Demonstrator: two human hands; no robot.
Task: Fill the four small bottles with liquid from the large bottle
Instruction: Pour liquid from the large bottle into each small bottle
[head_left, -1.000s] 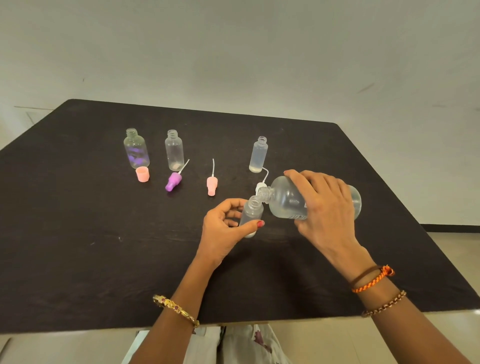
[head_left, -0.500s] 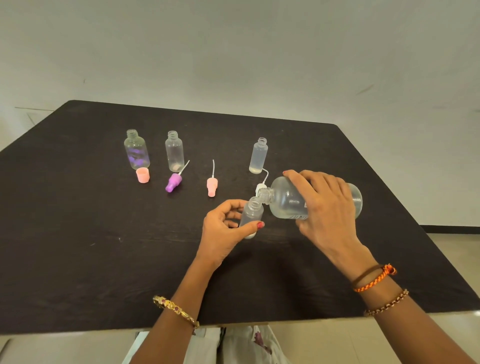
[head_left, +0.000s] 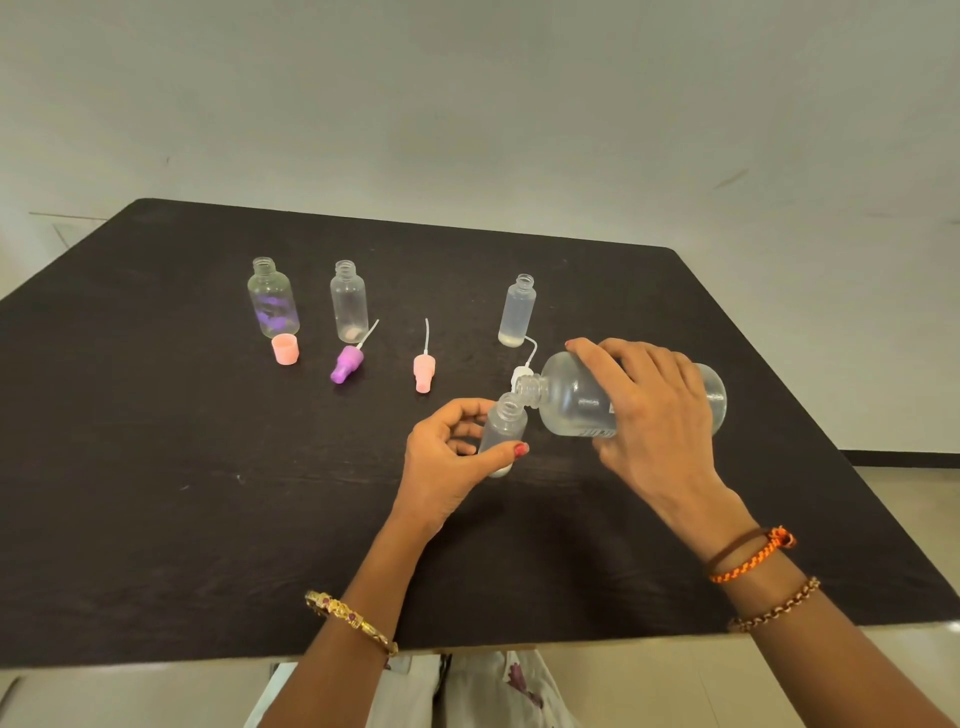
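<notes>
Illumination is even and diffuse. Shadows on the tabletop are faint. Focus is sharp; wide-angle distortion bends the edges.

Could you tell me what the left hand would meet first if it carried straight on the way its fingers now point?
The left hand already grips the small bottle, fingers pointing right. Carried on that way, bottle and fingers would probably meet the large bottle tilted in the right hand first, though depth is hard to judge.

Right hand tips large bottle onto left-held small bottle; flow unclear.
</notes>
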